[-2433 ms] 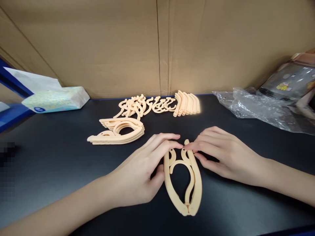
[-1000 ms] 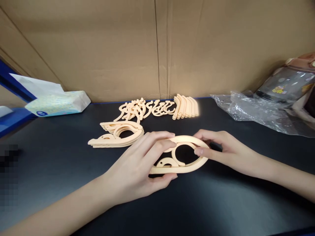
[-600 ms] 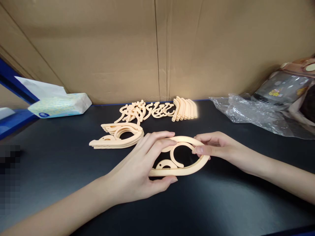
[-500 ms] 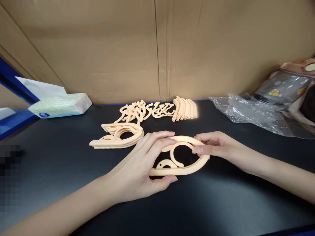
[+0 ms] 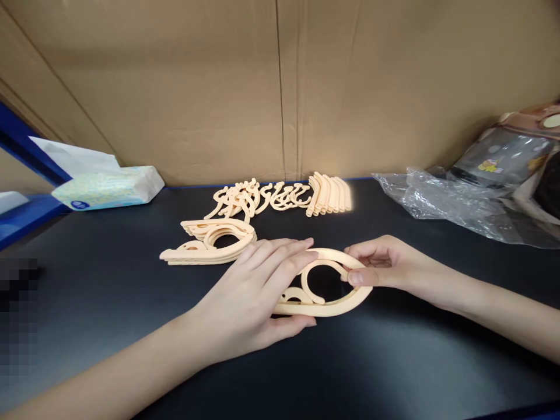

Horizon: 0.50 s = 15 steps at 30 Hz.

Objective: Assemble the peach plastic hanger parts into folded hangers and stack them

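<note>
A cream folding clothes hanger point(image 5: 345, 304) is held between my hands just above the black tabletop, its two arms folded together around a curved hook. My left hand point(image 5: 256, 291) wraps over its left end, fingers along the far arm and thumb by the near one, hiding that end. At the rounded right end, my right hand point(image 5: 385, 265) pinches the hanger between thumb and fingers. Left of it lies a stack of folded hangers point(image 5: 219, 255), partly behind my left hand. Farther back are a pile of loose hooks point(image 5: 238, 197) and a row of curved hanger arms point(image 5: 330, 193).
A tissue pack point(image 5: 109, 186) lies at the back left beside a blue frame point(image 5: 30, 146). Crumpled clear plastic point(image 5: 450, 201) and a transparent container with a brown top point(image 5: 494, 157) occupy the back right. A cardboard wall point(image 5: 196, 93) closes off the rear.
My left hand has slid slightly right over the hanger, covering more of its left end. The hanger sits a little lower in view; my right hand keeps its pinch.
</note>
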### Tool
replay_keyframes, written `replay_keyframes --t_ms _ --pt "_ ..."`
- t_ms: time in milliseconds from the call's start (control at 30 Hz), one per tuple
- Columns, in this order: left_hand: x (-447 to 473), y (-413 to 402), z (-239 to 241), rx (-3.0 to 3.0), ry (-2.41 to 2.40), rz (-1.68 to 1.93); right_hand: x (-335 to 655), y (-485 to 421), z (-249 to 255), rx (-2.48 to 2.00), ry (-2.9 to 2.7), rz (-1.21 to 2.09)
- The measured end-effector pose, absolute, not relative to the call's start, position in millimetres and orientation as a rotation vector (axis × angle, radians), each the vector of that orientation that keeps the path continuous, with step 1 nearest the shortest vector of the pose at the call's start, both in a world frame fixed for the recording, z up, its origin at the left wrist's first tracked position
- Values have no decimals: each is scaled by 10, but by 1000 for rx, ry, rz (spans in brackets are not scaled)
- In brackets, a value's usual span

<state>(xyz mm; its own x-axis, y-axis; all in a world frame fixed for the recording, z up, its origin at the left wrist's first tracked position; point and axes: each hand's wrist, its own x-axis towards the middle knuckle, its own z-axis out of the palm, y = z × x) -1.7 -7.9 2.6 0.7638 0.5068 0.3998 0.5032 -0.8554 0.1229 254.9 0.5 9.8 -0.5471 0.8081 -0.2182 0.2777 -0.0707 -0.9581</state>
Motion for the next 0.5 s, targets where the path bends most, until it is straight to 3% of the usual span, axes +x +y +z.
replay_keyframes --t_ms 267,500 --pt "7 -139 53 2994 743 644 2519 -13 111 -1090 -1823 1693" --pt "55 -183 103 3010 755 701 2532 -36 126 -1039 -1929 1536"
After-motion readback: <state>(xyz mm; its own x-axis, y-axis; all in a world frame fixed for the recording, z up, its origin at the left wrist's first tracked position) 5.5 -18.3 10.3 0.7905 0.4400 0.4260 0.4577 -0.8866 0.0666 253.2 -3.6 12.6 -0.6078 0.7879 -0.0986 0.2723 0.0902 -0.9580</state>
